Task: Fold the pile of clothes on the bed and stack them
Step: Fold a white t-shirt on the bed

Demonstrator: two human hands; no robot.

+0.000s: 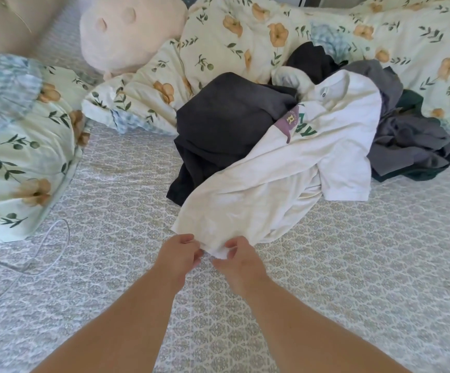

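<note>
A white T-shirt (285, 168) with a green and purple print lies stretched from the pile of clothes (396, 135) toward me on the patterned bed sheet (111, 265). My left hand (181, 253) and my right hand (238, 258) are side by side, both pinching the shirt's near hem. Under the shirt, at the left of the pile, lies a dark grey garment (224, 125). Grey, black and dark green garments are crumpled at the right and back of the pile.
A floral duvet (245, 30) is bunched along the back. A floral pillow (24, 162) lies at the left, a pink plush toy (127, 30) behind it. A white cable (57, 238) curls on the sheet at the left.
</note>
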